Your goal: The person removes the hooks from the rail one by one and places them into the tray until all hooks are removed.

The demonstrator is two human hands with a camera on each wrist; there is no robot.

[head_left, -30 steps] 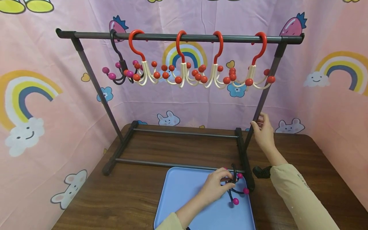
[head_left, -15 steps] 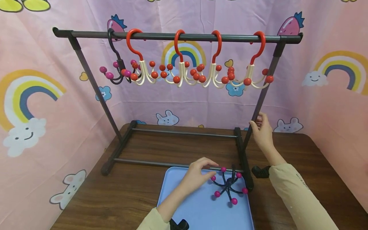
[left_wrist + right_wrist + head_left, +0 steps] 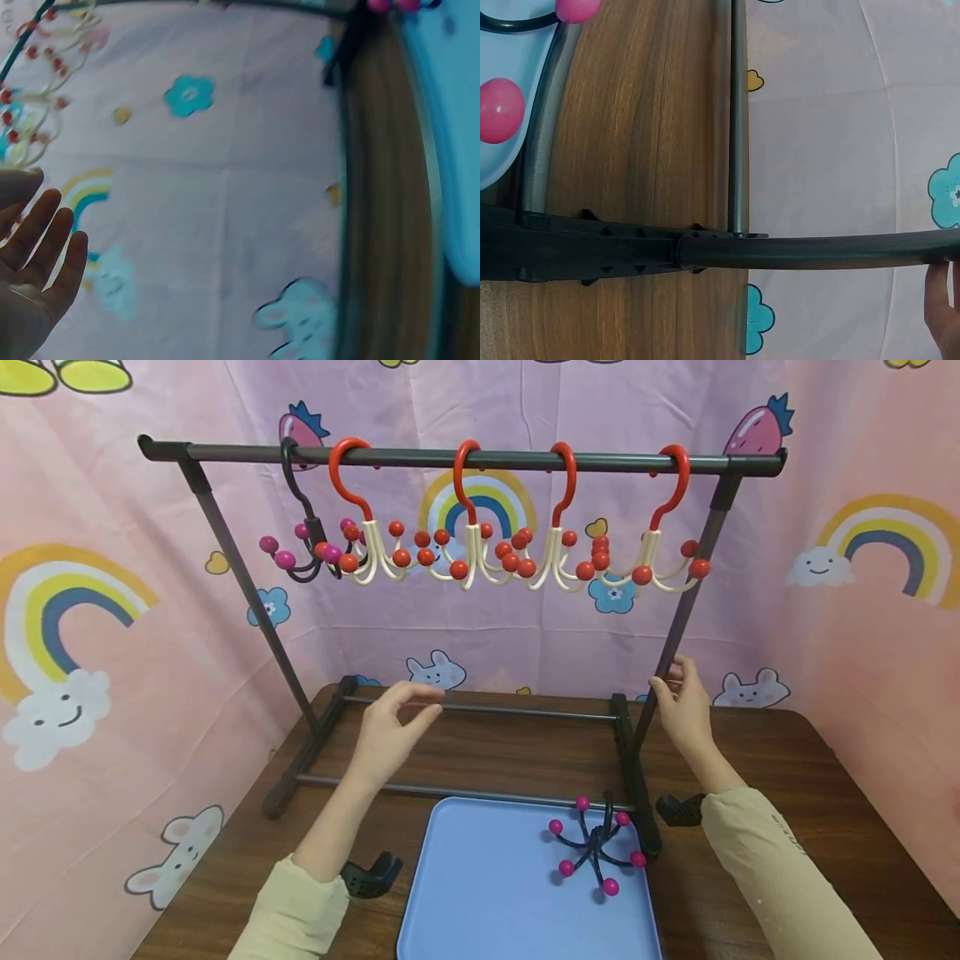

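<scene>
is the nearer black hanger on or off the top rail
Off: the black hanger rests on the blue tray, below the top rail.

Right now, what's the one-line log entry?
left hand: empty; right hand: holding dark tubular rack post; black pink-balled hook hanger: on blue rectangular tray

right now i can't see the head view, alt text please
A person's right hand holds a dark garment-rack post; the left hand hovers, holding nothing. Five multi-hook hangers hang from the top bar; a pink-tipped black hanger lies on a blue tray.
</scene>
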